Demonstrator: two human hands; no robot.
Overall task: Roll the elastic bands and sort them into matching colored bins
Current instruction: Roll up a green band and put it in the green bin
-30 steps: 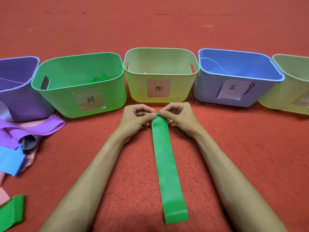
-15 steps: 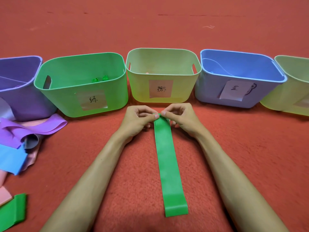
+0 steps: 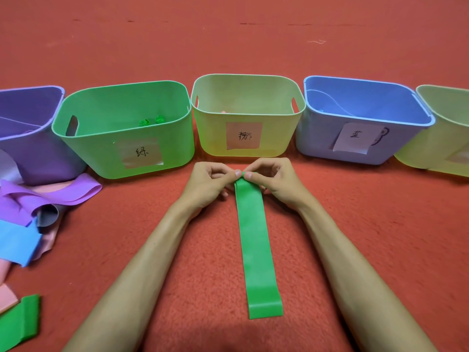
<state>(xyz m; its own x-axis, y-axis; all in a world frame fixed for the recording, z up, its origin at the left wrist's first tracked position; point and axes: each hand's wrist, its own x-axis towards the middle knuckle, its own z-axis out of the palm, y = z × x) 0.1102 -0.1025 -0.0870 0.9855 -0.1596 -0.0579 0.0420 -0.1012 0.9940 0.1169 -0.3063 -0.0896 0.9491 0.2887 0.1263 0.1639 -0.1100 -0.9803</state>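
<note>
- Left hand and right hand: thumbs and forefingers of both curled in, pinching the far end of the green band. The fingertips almost meet, with a small turned-over fold of band between them.
- Green band: flat and straight on the red carpet, between the two forearms. Its free end is nearest the camera and its held end lies just in front of the middle bin.
- Second green strip: lower-left corner, partly out of view, beside a pink strip.
- Heap of loose bands: left side; purple, blue, pink and grey pieces overlap, reaching the foot of the purple bin.
- Row of bins, left to right: purple bin, green bin, yellow-green bin, blue bin, and a further yellow-green bin cut by the right edge.
- Green bin contents: two rolled green bands.
- Labels: handwritten paper on the fronts of the green, middle and blue bins.
</note>
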